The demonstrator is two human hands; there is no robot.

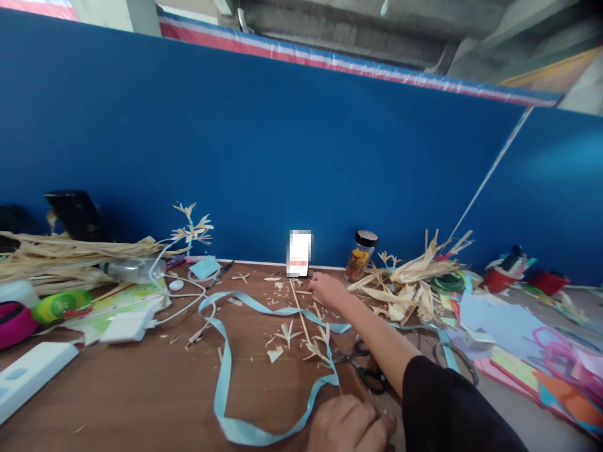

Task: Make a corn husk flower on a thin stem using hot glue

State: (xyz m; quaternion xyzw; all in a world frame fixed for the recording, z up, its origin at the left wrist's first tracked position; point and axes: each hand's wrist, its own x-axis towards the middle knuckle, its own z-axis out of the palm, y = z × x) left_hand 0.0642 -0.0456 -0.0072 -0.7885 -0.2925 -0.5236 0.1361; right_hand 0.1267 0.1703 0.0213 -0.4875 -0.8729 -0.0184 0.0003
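My right hand (328,290) reaches forward, its curled fingertips close by the lower right corner of a lit phone (299,252) that leans on the blue partition. Whatever those fingers hold, if anything, is too small to make out. Low in the view, my left hand (349,424) is closed round the thin stem of a flower made of dried husk (321,347). Pale blue ribbon (227,364) runs from that stem and loops across the table. Black scissors (360,364) lie under my right forearm. A loose husk flower (288,335) and thin sticks (300,309) lie ahead.
A jar with a black lid (360,256) stands by the partition (282,144). Dried husks (419,282) are heaped at right, near coloured paper (499,326). On the left are a white charger (126,326), a power strip (35,380) and a plastic bottle (134,270).
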